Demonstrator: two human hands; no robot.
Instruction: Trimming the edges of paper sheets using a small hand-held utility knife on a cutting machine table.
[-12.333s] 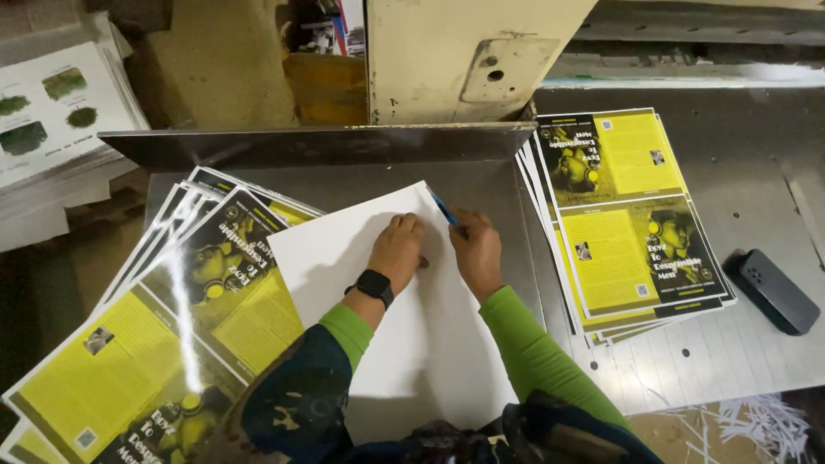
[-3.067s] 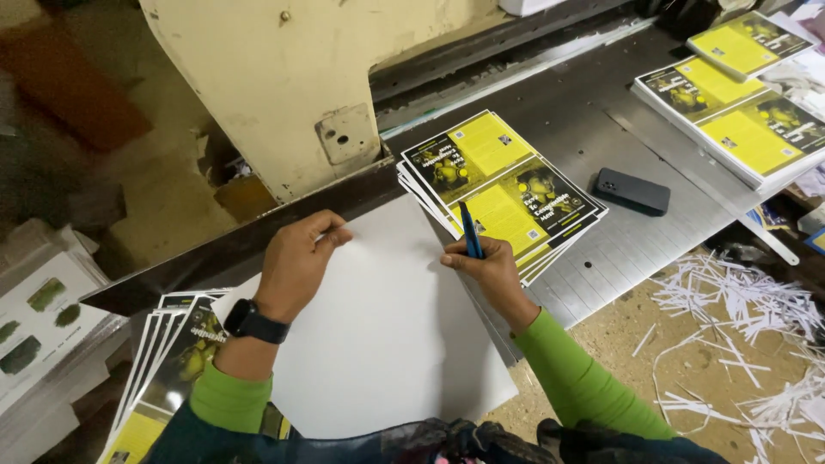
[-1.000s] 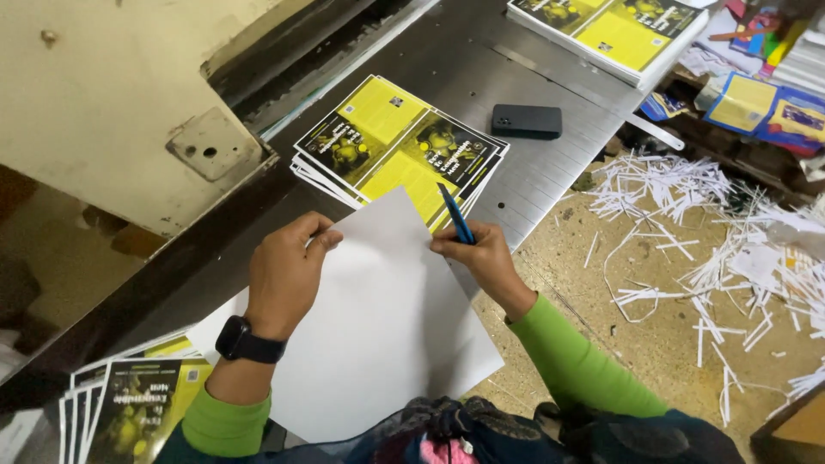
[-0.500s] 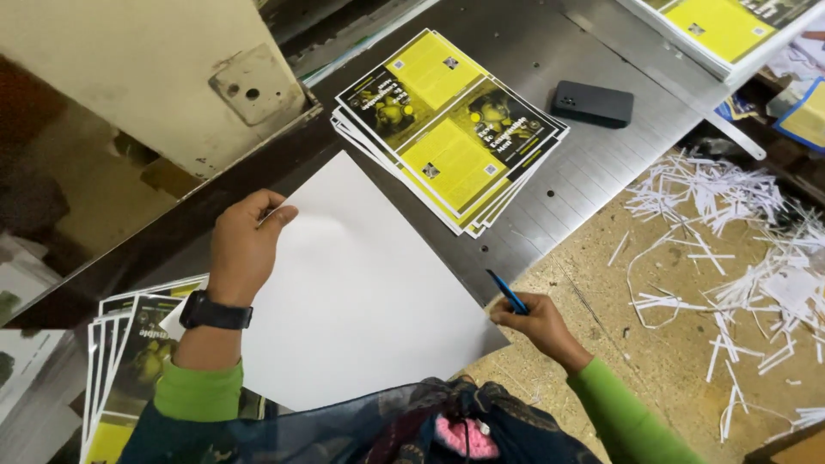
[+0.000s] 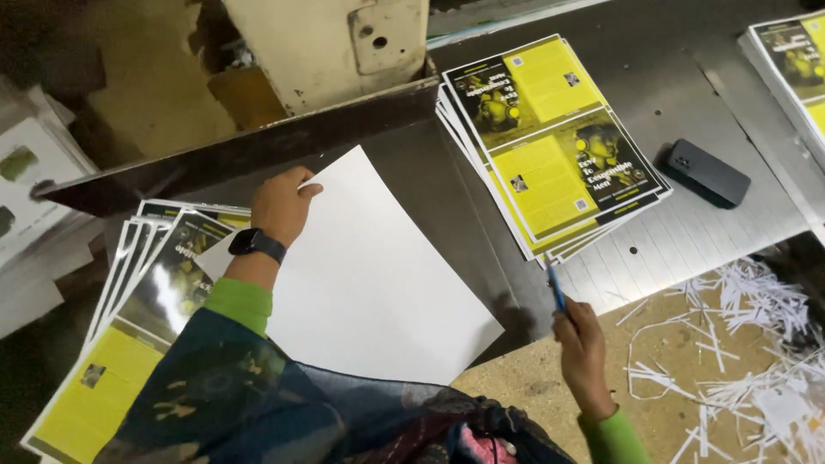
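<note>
At the lower left of the frame a fanned stack of yellow-and-black printed sheets (image 5: pixel 129 344) lies on the dark metal surface (image 5: pixel 687 249), partly under the person's sleeve. Just right of it, the left hand (image 5: pixel 282 204), with a black watch (image 5: pixel 256 244) at the wrist, pinches the upper left edge of a large blank white sheet (image 5: pixel 378 283); the fingers curl over that edge and seem to lift it slightly, though the view is too steep to be sure. The white sheet runs from the frame's centre down toward the lower middle, its near corner hanging past the surface's edge. Above it stands a cream-coloured machine body (image 5: pixel 344 43) behind a dark metal fence.

Right of centre, a second stack of yellow printed sheets (image 5: pixel 550 137) rests on the surface, slightly fanned. Below it, at the lower right, the right hand (image 5: pixel 583 344) is closed around a blue pen (image 5: pixel 556 288), held off the surface's edge and apart from the white sheet. Farther right a black phone (image 5: pixel 703 172) lies flat, and white paper trimmings (image 5: pixel 739 344) litter the floor. A third stack (image 5: pixel 786 69) sits at the upper right corner.
</note>
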